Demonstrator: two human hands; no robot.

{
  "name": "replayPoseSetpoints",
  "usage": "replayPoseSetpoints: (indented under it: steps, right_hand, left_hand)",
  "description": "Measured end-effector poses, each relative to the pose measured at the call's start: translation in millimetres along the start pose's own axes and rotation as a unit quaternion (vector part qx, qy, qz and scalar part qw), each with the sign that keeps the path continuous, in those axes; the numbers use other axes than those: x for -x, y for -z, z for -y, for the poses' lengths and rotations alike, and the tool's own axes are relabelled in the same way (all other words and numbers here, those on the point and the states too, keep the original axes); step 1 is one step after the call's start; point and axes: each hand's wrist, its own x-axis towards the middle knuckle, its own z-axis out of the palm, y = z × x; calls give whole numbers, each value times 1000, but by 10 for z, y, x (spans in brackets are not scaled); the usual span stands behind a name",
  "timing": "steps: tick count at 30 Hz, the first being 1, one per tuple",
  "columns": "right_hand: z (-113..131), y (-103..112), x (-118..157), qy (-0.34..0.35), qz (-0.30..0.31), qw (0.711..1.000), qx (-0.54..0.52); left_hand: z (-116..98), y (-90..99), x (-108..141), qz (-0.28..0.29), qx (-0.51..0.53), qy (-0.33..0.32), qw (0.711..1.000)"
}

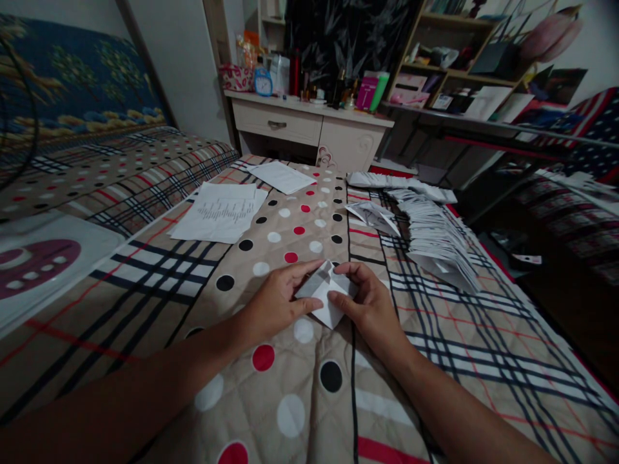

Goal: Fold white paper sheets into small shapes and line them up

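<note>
Both hands grip a small folded piece of white paper just above the patterned bedspread. On its left edge is my left hand, thumb on top and fingers behind. My right hand pinches the opposite side the same way. The paper has a diamond outline with raised folds at its far corner. Beyond it to the right lie a separate folded paper piece and a long row of stacked folded papers. Printed sheets are piled to the left, near another white sheet.
A white dresser stands past the bed's far end, with a blue clock and bottles on it. Shelves rise at the right. At the left edge lies a white plastic-looking packet with a purple print.
</note>
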Motion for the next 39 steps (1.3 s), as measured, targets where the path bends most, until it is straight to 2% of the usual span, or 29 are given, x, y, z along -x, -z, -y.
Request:
replayPoseSetpoints:
  steps: [11,19,30,33,39]
  right_hand:
    - [-18,-2,43,78,-12,985,153]
    - [24,-9,33,29,-10,997,76]
    - [-34,20,56,77,-28,988,130]
    - [-21,33,74,98,-33,978,179]
    - [4,24,78,177,-24,934,311]
  left_hand:
    - [90,2,20,6,-76,-36,996]
    - [64,-26,25,5,-33,-25,999]
    - [61,-49,43,26,-72,-29,997]
    - [37,-63,42,19,-71,-28,997]
    - [36,-65,11,-15,-53,-19,998]
